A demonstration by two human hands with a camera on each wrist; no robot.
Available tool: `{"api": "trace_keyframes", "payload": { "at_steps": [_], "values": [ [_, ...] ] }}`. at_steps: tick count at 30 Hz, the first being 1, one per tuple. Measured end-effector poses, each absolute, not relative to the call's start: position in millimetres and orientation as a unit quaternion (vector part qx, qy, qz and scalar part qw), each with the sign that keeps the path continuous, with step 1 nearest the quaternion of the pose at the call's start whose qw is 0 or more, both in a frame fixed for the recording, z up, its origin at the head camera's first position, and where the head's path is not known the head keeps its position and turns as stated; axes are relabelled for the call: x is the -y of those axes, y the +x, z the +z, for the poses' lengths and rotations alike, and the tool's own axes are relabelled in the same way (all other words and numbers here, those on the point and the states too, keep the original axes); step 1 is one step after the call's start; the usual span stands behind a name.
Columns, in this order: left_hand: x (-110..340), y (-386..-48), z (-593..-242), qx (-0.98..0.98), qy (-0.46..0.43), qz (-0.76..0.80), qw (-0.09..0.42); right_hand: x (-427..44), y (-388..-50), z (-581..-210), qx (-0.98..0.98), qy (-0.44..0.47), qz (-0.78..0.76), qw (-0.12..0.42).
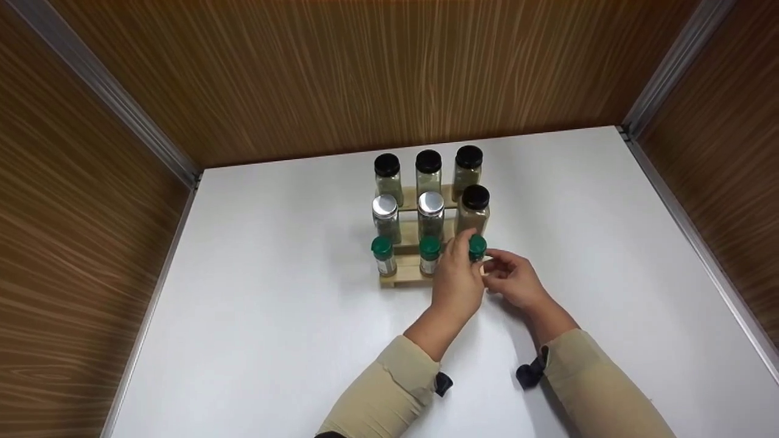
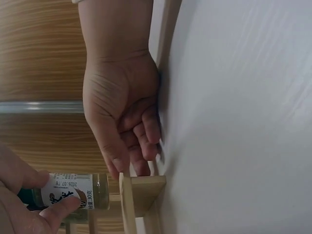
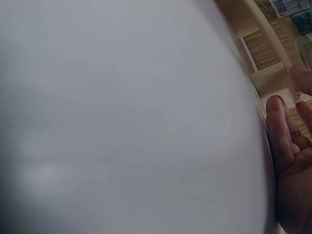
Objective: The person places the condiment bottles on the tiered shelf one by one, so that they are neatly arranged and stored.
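Note:
A light wooden three-tier spice rack [image 1: 406, 275] holds several jars. At the right end of its front tier, my left hand [image 1: 456, 283] grips a small green-capped spice jar [image 1: 478, 246]. In the left wrist view, thumb and fingers hold that jar by its white label [image 2: 73, 187]; a narrow gap shows between its base and the rack's board [image 2: 127, 204]. My right hand [image 1: 516, 285] is at the rack's right end, low by the tabletop. Its thumb and forefinger pinch the board's end, while the other fingers [image 3: 278, 129] curl loosely beside it in the right wrist view.
Two more green-capped jars [image 1: 383, 255] stand on the front tier. Behind are silver-capped jars [image 1: 385, 207] and a black-capped jar [image 1: 475, 198], with taller black-capped jars [image 1: 387, 165] at the back. Wood-grain panels [image 1: 365, 73] enclose the white table [image 1: 274, 304] on three sides.

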State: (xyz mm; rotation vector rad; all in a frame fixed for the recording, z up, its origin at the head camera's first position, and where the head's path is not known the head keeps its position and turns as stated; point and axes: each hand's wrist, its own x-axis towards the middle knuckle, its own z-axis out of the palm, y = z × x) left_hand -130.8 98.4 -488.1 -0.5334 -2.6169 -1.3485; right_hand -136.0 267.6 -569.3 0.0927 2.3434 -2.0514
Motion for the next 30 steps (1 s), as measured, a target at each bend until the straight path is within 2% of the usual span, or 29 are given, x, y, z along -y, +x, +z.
{"api": "trace_keyframes", "payload": {
  "at_steps": [18, 30],
  "values": [
    [-98.1, -137.8, -502.1, 0.868, -0.159, -0.456, 0.113, -261.6, -138.5, -570.9, -0.750, 0.020, -0.661, 0.015],
    [-98.4, -134.4, -504.6, 0.864, -0.139, -0.471, 0.115, -264.3, -140.8, -570.6, -0.755, 0.012, -0.655, 0.021]
  ]
}}
